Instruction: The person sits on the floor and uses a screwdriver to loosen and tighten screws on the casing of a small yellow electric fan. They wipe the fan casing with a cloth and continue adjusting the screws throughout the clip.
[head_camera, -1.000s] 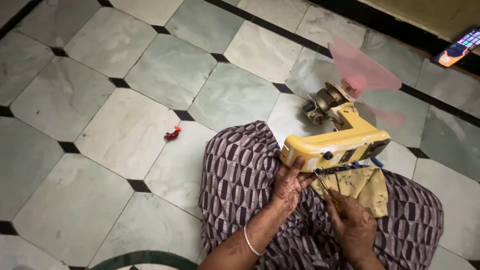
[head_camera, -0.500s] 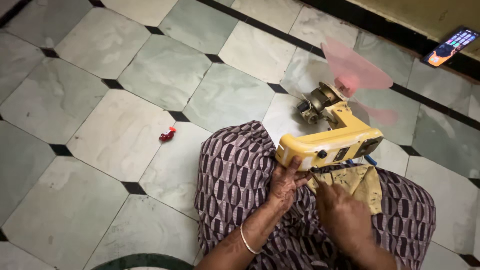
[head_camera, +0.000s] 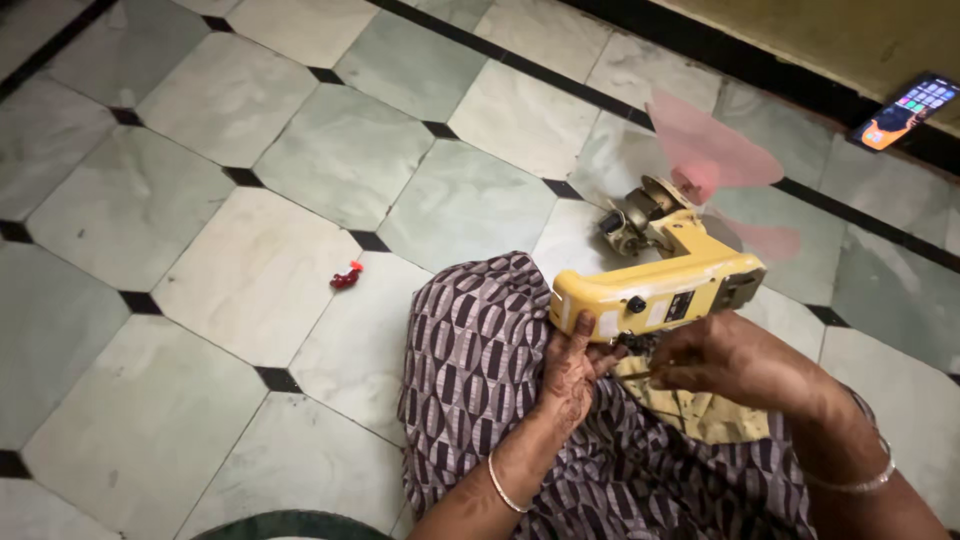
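Yellow handheld sewing machine (head_camera: 660, 285), grey metal wheel, on lap

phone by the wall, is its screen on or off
On. The phone lies face up on the floor beside the dark border strip, and its screen glows with rows of small coloured icons.

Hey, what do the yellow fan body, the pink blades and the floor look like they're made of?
The yellow fan body looks like moulded plastic, smooth with a slight sheen and rounded edges. The pink blades seem thin translucent plastic, since the floor shows through them, though they are blurred. The pale green and cream floor tiles look like polished stone or marble, veined and mottled, with small black inlays; glazed ceramic can't be ruled out.
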